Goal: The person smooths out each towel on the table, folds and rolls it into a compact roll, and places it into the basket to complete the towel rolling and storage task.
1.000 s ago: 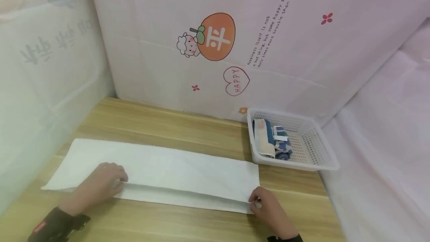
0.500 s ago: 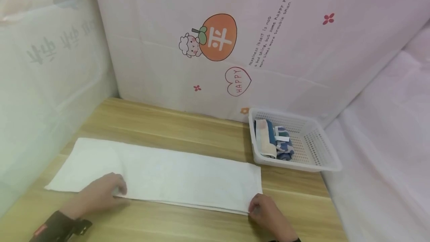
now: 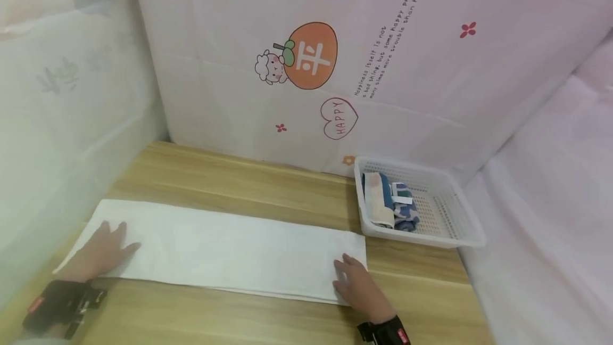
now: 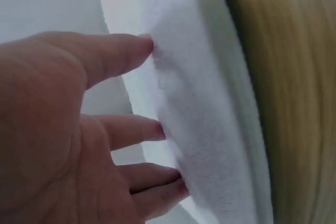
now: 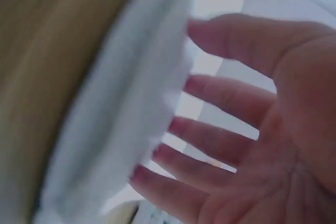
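Note:
A white towel (image 3: 230,252), folded into a long strip, lies flat across the wooden table. On its left end rests my left hand (image 3: 101,252), fingers spread and fairly straight. In the left wrist view the fingertips (image 4: 170,129) touch the towel's fuzzy surface (image 4: 205,145). My right hand (image 3: 356,286) is at the right end, near the front corner, fingers apart. The right wrist view shows its fingertips (image 5: 181,124) against the towel (image 5: 131,98), the palm raised off it. Neither hand grips anything.
A white plastic basket (image 3: 466,222) stands at the back right, just beyond the towel's right end. In it are a rolled beige and blue cloth (image 3: 378,201) and a blue patterned cloth (image 3: 406,212). Printed white sheeting (image 3: 230,95) walls the table (image 3: 215,321).
The towel's raised upper layer has come down onto the lower one. Both hands have let go of the front edge; the left has slid left and the right inward, fingers now spread.

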{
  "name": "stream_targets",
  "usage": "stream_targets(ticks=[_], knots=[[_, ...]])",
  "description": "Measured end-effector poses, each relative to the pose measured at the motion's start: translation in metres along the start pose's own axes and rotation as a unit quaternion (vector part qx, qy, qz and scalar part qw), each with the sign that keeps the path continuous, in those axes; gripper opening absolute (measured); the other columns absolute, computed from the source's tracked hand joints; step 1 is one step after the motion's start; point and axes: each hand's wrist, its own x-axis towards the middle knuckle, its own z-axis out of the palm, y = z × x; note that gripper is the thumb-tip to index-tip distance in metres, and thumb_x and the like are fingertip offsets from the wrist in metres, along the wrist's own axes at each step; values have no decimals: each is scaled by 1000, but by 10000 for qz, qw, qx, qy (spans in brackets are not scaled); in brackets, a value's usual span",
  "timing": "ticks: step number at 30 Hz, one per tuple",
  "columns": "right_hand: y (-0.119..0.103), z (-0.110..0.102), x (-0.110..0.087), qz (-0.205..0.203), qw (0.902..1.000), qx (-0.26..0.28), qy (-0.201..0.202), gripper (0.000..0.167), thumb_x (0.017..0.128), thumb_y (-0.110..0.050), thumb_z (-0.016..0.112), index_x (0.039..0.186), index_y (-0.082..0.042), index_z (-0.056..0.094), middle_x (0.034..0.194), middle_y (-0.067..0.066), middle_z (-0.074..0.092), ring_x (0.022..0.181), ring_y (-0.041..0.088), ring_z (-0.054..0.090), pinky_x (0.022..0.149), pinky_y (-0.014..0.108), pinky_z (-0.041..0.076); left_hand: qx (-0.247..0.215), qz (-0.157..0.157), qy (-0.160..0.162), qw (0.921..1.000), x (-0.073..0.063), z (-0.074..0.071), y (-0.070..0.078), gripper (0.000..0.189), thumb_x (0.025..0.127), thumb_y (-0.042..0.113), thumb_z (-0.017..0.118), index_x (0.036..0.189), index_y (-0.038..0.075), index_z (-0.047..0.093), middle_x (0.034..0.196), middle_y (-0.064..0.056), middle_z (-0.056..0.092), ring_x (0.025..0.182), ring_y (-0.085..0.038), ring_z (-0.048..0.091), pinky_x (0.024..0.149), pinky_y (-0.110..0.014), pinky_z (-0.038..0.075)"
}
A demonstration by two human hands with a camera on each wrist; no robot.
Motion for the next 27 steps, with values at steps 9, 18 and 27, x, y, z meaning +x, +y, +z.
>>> stream_targets(ticks=[9, 18, 27], knots=[[-10, 2, 13, 122, 9999, 47, -91, 39, 89, -10, 76, 123, 8, 67, 134, 37, 56, 129, 52, 52, 107, 62, 43, -343, -397, 633, 9966, -22, -7, -34, 34, 96, 13, 60, 94, -20, 51, 74, -27, 55, 67, -43, 55, 64, -52, 49], [-12, 1, 13, 320, 9994, 9, -96, 40, 89, -9, 75, 123, 9, 66, 134, 39, 55, 129, 55, 51, 108, 64, 41, -1130, -1432, 522, 9818, -48, -11, -41, 34, 101, 17, 49, 80, -10, 51, 67, -12, 50, 62, -27, 49, 53, -39, 40], [-12, 4, 16, 125, 9999, 6, -40, 38, 88, -7, 74, 122, 10, 66, 132, 42, 54, 126, 58, 51, 106, 65, 41, -1205, -1517, 623, 9791, -52, -34, -26, 43, 106, 20, 41, 79, -12, 52, 62, -11, 50, 55, -23, 47, 52, -36, 40]])
